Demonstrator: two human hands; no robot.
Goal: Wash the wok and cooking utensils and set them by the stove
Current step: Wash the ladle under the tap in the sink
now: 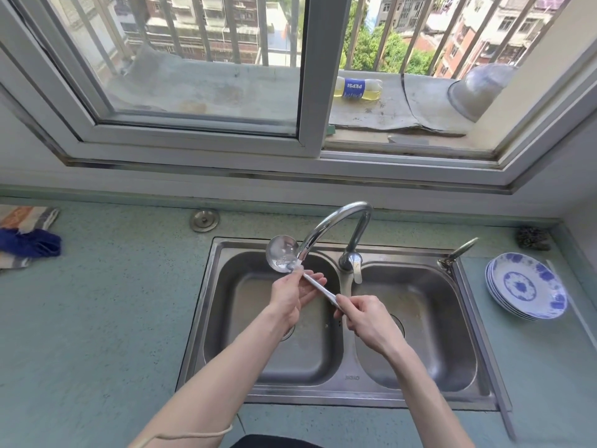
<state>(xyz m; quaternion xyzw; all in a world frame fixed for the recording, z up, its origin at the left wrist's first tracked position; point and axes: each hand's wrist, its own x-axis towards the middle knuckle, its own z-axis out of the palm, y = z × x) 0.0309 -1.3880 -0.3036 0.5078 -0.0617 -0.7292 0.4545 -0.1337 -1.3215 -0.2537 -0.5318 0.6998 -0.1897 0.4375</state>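
Ladle [292,265] held over left basin of double sink [361,391], bowl up and tucked just beside the spout tip of the faucet [336,221], presumably so the stream lands inside the bowl; glints in the bowl suggest water, flow itself too faint to confirm. Right hand [368,318] curled round near end of the handle, gripping firmly, likely as the steadying and turning hand. Left hand [295,294] under the handle's far part near the bowl, fingers loosely bent, thumb and fingertip seeming to pinch the shaft; palm mostly open, probably rubbing along the metal rather than carrying weight. Handle slanted from far left to near right, crossing above the divider between the 2 basins. Both basins showing bare steel, no wok in view, no stove in view. Stack of blue-and-white plates [526,286] on counter right of sink; scouring pad [533,238] in far right corner; blue cloth [30,242] at far left edge. Judgement: rinsing step for 1 utensil in hand, task far from complete. Risk: wet handle slipping, spray off the bowl onto the counter.
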